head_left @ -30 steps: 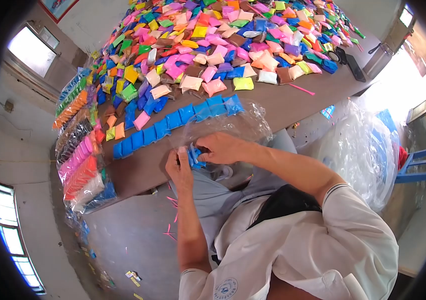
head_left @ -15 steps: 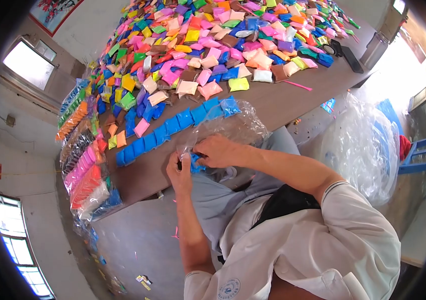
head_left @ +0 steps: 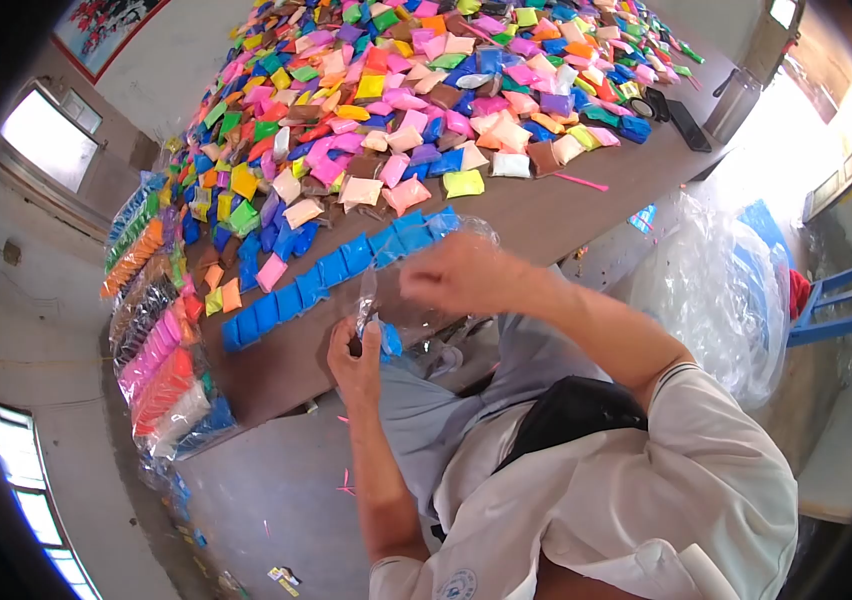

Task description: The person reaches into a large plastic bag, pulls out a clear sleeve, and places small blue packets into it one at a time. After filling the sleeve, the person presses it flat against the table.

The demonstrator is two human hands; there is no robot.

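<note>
My left hand (head_left: 354, 355) is closed, with thumb and fingers pinching the gathered edge of a clear plastic bag (head_left: 366, 296) above my lap. A bright blue packet (head_left: 389, 342) shows just beside the thumb. To the right and higher up, my right hand (head_left: 456, 275) is smeared by motion, its fingers curled toward the clear film; I cannot tell whether they grip it. Behind both hands, a slanting row of blue packets (head_left: 311, 288) lies side by side on the brown table (head_left: 291, 355), its far right end partly behind the film.
A large heap of colourful packets (head_left: 376, 110) covers the back of the table. Bagged rows of packets (head_left: 151, 355) line its left edge. A metal flask (head_left: 734, 105) and a phone (head_left: 688, 125) are at right. Clear plastic bags (head_left: 701, 300) are bundled beside a blue stool (head_left: 836, 300).
My right hand has lifted up and away from my left hand, and is now blurred. The left hand keeps its pinch on the bag. The whole view has shifted slightly.
</note>
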